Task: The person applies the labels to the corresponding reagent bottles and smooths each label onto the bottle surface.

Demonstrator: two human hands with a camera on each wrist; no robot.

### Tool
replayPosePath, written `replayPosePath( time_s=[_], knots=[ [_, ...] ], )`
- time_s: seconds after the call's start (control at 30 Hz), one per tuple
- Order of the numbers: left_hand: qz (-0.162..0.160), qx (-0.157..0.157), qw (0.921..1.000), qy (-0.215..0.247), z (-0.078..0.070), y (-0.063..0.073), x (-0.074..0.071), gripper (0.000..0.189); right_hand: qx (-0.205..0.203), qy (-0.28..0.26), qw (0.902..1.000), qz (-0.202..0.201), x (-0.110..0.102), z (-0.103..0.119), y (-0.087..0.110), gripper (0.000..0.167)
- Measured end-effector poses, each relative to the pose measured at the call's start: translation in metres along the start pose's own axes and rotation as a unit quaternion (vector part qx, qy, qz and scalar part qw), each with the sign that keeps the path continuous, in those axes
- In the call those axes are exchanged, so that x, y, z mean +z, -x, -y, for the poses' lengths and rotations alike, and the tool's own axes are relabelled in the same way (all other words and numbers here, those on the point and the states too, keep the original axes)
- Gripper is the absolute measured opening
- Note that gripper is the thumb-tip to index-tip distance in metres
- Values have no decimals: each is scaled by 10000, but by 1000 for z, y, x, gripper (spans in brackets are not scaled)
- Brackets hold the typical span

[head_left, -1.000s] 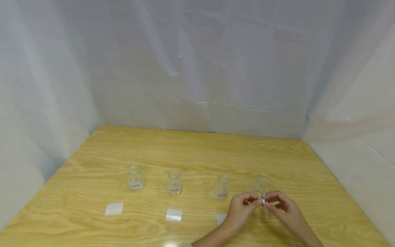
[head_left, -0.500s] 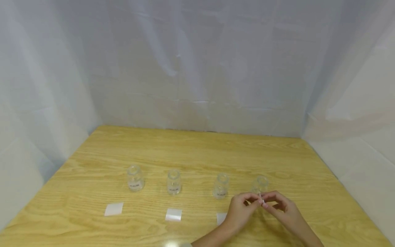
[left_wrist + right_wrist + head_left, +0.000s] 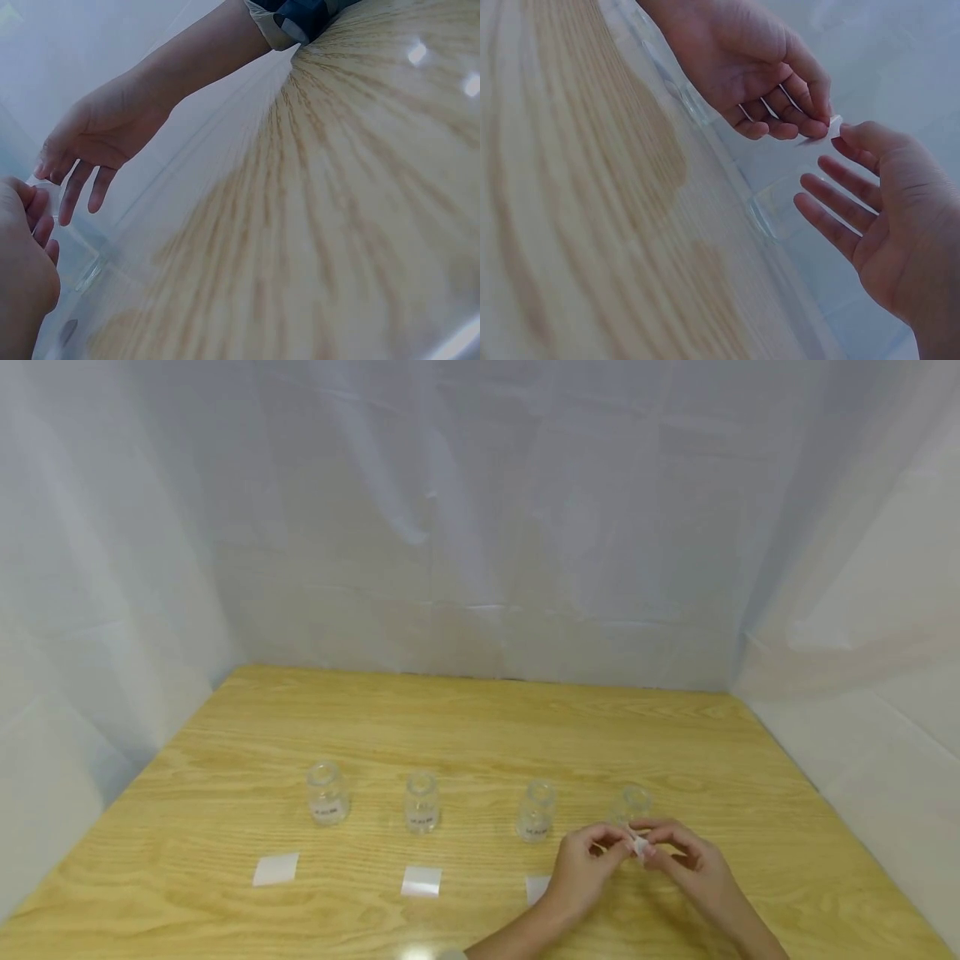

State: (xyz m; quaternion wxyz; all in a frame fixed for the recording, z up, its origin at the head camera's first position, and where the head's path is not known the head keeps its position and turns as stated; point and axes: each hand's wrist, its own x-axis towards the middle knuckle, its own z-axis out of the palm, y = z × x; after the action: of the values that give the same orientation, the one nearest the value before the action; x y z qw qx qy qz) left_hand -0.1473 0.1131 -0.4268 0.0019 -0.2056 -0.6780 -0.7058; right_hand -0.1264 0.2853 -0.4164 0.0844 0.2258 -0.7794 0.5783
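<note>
Between my two hands is a small white sticker label [image 3: 639, 845], bent and partly covered by fingertips. My left hand [image 3: 588, 872] pinches one edge of it with thumb and index finger. From the other side, my right hand [image 3: 693, 872] pinches it the same way; in the right wrist view that hand's other fingers are spread apart. Just behind the hands stands a clear glass jar [image 3: 636, 800], its lower part hidden by them. The label also shows in the right wrist view as a white scrap [image 3: 835, 126] between the fingertips.
Left of the hands stand three clear jars [image 3: 536, 810], [image 3: 422, 802], [image 3: 327, 793] with printed labels low on their fronts. White paper squares [image 3: 275, 869], [image 3: 422, 882], [image 3: 536, 888] lie in front; the left forearm partly covers the rightmost. White sheeting [image 3: 480, 527] encloses the wooden table [image 3: 450, 718].
The label has turned between the fingers, from edge-on to showing more of its white face. Both hands stay in nearly the same place; the jars and paper squares stand as before.
</note>
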Motion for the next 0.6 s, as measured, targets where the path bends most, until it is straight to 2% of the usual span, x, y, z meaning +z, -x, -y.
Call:
replayPosePath(
  time_s=[0.17, 0.3, 0.4, 0.6],
  knots=[
    [-19, -146, 9998, 158, 1, 0, -1, 14, -131, -52, 9998, -162, -1, 0, 0, 15],
    [-91, -293, 9991, 296, 0, 1, -1, 13, 8, 41, 9994, -347, -2, 2, -1, 13],
    [-245, -273, 9989, 294, -1, 0, 0, 12, 106, 102, 9988, -458, -4, 3, -1, 11],
    [-690, -329, 9967, 259, 0, 1, 1, 9, -28, -31, 9981, -614, -6, 4, -1, 12]
  ],
)
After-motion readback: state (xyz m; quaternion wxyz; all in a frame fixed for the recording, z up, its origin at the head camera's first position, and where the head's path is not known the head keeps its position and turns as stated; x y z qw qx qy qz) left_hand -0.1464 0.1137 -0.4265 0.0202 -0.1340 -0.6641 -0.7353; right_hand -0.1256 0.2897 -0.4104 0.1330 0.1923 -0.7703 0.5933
